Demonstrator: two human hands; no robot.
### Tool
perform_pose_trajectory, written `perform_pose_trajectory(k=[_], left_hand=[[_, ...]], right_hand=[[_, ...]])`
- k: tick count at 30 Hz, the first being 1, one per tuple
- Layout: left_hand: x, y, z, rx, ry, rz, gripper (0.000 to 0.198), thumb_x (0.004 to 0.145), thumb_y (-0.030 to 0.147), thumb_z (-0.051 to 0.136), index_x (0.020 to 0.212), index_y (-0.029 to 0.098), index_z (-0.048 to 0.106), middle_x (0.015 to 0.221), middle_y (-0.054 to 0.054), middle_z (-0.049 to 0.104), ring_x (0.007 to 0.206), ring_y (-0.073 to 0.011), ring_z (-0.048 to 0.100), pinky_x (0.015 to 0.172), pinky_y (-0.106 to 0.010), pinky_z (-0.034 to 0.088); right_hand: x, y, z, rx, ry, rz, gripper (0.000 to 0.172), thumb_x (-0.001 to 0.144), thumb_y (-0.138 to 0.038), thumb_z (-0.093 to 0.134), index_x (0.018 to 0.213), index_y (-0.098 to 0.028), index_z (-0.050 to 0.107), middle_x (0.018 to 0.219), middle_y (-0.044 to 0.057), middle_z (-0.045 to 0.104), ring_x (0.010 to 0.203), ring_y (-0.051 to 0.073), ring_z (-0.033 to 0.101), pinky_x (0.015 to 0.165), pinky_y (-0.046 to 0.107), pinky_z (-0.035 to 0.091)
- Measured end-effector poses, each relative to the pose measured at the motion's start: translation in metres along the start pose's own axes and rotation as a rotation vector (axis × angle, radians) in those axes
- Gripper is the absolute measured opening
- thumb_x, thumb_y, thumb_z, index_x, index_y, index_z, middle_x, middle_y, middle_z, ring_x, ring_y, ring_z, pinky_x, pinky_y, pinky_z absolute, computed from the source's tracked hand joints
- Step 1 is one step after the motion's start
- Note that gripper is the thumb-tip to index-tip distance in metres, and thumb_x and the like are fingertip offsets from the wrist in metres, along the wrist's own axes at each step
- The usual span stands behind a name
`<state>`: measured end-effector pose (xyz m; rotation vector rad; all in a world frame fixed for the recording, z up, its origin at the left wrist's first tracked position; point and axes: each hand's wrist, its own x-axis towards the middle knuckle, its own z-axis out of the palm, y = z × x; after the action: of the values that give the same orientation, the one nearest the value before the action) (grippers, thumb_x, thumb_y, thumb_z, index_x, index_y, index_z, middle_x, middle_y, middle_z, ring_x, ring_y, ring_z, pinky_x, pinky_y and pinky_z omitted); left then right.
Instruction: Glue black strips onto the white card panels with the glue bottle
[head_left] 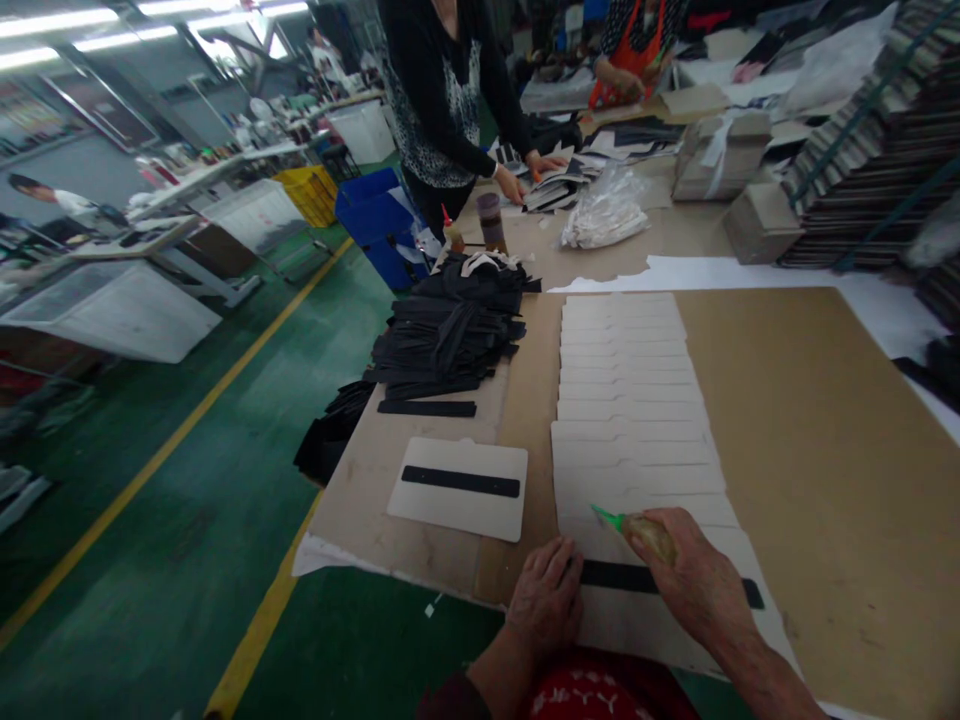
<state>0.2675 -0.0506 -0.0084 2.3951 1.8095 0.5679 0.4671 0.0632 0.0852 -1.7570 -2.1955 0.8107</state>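
Observation:
My right hand (694, 575) is wrapped round a small squeeze bottle (651, 538) of brownish glue. Its green nozzle (607, 516) points left, over the pale cards (630, 470), which lie overlapped in a long column. Across the nearest card (622, 625) runs a black strip (619, 576), partly covered by my right hand. My left hand (546, 595) lies on that card's left edge, at the strip's left end, fingers together and fairly flat. To the left, a separate pale card (457, 515) bears another black strip (460, 481) along its middle.
A heap of black strips (450, 335) lies at the table's left edge, with one loose strip (426, 408) before it. Beyond stand a brown jar (491, 222), a red-tipped bottle (451, 232) and a plastic bag (606, 210). Two people work at the far end; tied stacks (862, 190) rise right.

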Motion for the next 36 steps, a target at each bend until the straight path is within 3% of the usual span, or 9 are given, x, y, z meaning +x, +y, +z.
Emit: perform_pose_trajectory(k=[8, 15, 21, 28, 32, 36], left_hand=[[0.000, 0.000, 0.003, -0.040, 0.000, -0.010, 0.047, 0.084, 0.022, 0.049, 0.131, 0.016, 0.055, 0.133, -0.010, 0.061, 0.122, -0.0274, 0.053, 0.098, -0.043, 0.050], [-0.001, 0.000, 0.003, -0.039, -0.008, -0.007, 0.046, 0.084, 0.022, 0.050, 0.129, 0.016, 0.056, 0.135, -0.010, 0.060, 0.123, -0.0278, 0.052, 0.097, -0.044, 0.050], [0.000, 0.000, 0.000, -0.021, -0.005, 0.001, 0.047, 0.083, 0.022, 0.050, 0.130, 0.016, 0.056, 0.135, -0.012, 0.059, 0.125, -0.0272, 0.052, 0.096, -0.044, 0.051], [-0.001, 0.000, -0.005, -0.073, -0.036, -0.020, 0.045, 0.088, 0.021, 0.048, 0.132, 0.016, 0.053, 0.135, -0.011, 0.060, 0.123, -0.0273, 0.054, 0.100, -0.045, 0.051], [-0.002, 0.004, -0.006, -0.151, 0.063, -0.137, 0.045, 0.092, 0.017, 0.046, 0.137, 0.012, 0.045, 0.135, -0.016, 0.057, 0.128, -0.0241, 0.050, 0.104, -0.043, 0.049], [0.023, 0.002, -0.009, -0.233, 0.141, -0.286, 0.037, 0.092, 0.010, 0.041, 0.127, 0.015, 0.052, 0.127, -0.014, 0.058, 0.121, -0.0215, 0.053, 0.104, -0.041, 0.050]], right_hand=[[0.007, -0.023, 0.018, 0.035, -0.051, -0.110, 0.025, 0.094, -0.043, 0.041, 0.107, -0.026, 0.053, 0.104, 0.004, 0.062, 0.087, 0.023, 0.065, 0.070, 0.034, 0.047], [0.004, -0.015, 0.008, -0.007, -0.041, -0.066, 0.027, 0.094, -0.046, 0.042, 0.107, -0.026, 0.054, 0.106, 0.004, 0.062, 0.084, 0.023, 0.065, 0.068, 0.034, 0.047], [0.003, -0.023, 0.017, 0.014, -0.038, -0.117, 0.026, 0.095, -0.045, 0.041, 0.106, -0.026, 0.055, 0.104, 0.004, 0.063, 0.082, 0.021, 0.066, 0.065, 0.032, 0.047], [0.003, 0.007, -0.001, 0.106, 0.060, 0.065, 0.037, 0.088, -0.057, 0.049, 0.105, -0.026, 0.057, 0.103, 0.004, 0.065, 0.084, 0.023, 0.065, 0.072, 0.035, 0.049], [0.012, 0.006, 0.001, 0.217, 0.137, 0.124, 0.043, 0.083, -0.061, 0.054, 0.107, -0.025, 0.057, 0.102, 0.004, 0.065, 0.086, 0.022, 0.064, 0.077, 0.035, 0.050], [0.026, -0.014, 0.012, 0.236, 0.163, 0.019, 0.036, 0.087, -0.056, 0.052, 0.106, -0.025, 0.055, 0.103, 0.003, 0.063, 0.090, 0.022, 0.063, 0.077, 0.034, 0.048]])
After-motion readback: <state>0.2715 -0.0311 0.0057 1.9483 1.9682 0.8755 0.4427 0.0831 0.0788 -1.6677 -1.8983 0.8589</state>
